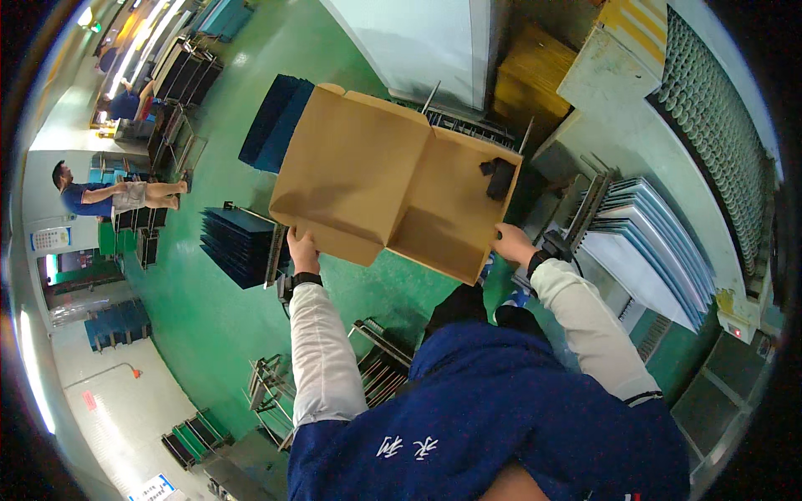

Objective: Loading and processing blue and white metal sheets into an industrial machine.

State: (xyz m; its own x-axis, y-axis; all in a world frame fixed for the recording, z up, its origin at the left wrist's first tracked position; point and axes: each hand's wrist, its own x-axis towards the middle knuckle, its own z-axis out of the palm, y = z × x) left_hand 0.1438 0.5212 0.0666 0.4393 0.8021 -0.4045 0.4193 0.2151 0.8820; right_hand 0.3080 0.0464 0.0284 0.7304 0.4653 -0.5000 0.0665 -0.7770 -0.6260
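Observation:
An open brown cardboard box (447, 209) is held out in front of me, its lid (351, 159) folded back to the left. My left hand (303, 250) grips the lid's near left edge, fingers closed on the cardboard. At the box's near right corner, my right hand (513, 244) pinches the side wall. Inside the tray part, a small crumpled black item (499, 177) lies against the right wall; its kind cannot be made out. Dark straps with small devices sit on both of my wrists.
Racks of dark panels (238, 246) stand on the green floor (192, 301) to the left. White and blue sheets (647, 242) fill a rack at right, beside a pale machine with a mesh belt (718, 125). Another rack (380, 359) is near my left arm. A person (100, 199) stands far left.

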